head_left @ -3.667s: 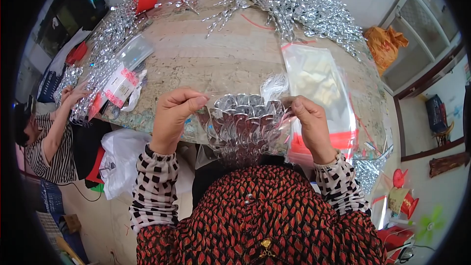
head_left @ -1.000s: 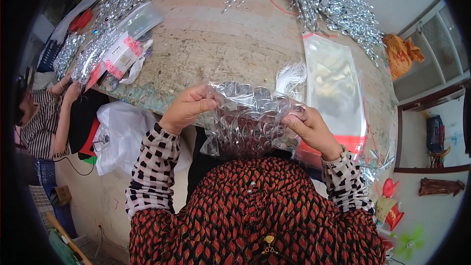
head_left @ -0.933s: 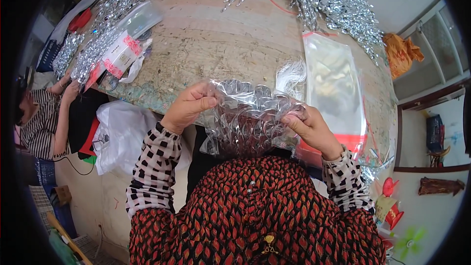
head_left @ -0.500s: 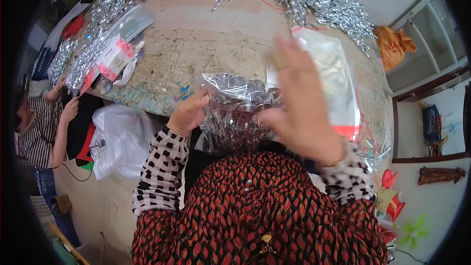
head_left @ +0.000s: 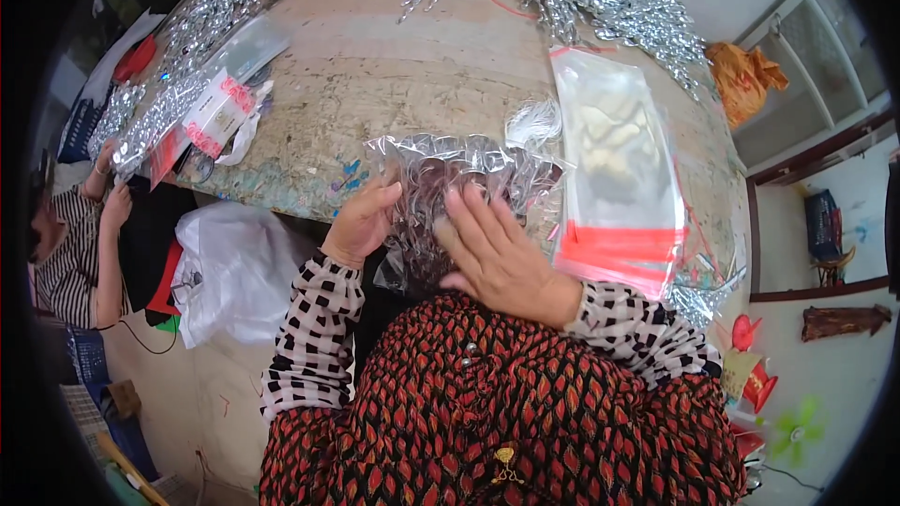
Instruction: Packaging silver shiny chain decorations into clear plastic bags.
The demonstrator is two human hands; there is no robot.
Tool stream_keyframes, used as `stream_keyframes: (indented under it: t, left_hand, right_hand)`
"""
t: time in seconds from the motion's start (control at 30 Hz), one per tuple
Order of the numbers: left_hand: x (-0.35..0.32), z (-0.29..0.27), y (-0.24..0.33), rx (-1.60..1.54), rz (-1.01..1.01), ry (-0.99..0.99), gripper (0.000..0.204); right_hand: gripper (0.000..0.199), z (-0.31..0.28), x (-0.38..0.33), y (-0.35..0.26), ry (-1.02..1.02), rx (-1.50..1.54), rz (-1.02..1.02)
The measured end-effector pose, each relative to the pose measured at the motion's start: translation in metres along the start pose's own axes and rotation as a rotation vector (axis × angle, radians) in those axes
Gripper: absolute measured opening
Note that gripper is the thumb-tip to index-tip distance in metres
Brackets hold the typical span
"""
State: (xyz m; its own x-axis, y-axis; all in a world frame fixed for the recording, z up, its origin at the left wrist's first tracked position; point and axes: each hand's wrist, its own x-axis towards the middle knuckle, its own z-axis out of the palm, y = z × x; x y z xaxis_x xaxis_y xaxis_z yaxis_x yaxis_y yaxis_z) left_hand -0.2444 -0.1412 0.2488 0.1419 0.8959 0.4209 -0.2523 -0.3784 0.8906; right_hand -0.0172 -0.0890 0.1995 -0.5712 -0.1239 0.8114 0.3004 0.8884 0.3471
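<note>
A clear plastic bag with shiny, dark-looking contents lies at the table's front edge, close to my body. Its left side is pinched by my left hand, thumb on top. My right hand rests flat across the bag's lower right part, fingers stretched out and pointing up and left. What exactly is inside the bag is hard to make out through the glare. Just beyond it sits a bundle of white thread. To the right lies a stack of clear bags with red-edged ends.
Silver tinsel-like sprays cover the far right of the wooden table; more silver strands lie far left. A pink-and-white card sits at left. A co-worker in a striped top handles silver strands. A white plastic sack stands below the table.
My right hand has come down and to the left, from raised above the bag to flat on it. The thread bundle and bag stack are now uncovered. My left hand keeps its hold.
</note>
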Motion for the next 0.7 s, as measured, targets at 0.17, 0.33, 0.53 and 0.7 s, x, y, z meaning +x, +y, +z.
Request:
stream_keyframes:
  t: [0.17,0.33,0.53,0.7]
  left_hand:
    - [0.002,-0.002,0.022,0.15,-0.024,-0.006,0.058]
    - [0.02,0.02,0.044,0.315,0.109,-0.042,0.063]
    - [0.022,0.023,0.042,0.535,-0.035,0.066,0.029]
    - [0.016,0.019,0.043,0.558,0.007,0.095,0.017]
  right_hand:
    - [0.054,-0.04,-0.015,0.027,0.392,0.11,-0.005]
    - [0.053,-0.068,0.032,0.096,0.297,0.55,0.493]
    - [0.069,-0.049,0.062,0.094,-0.382,0.618,0.425]
    - [0.07,-0.038,0.062,0.082,-0.357,0.596,0.45]
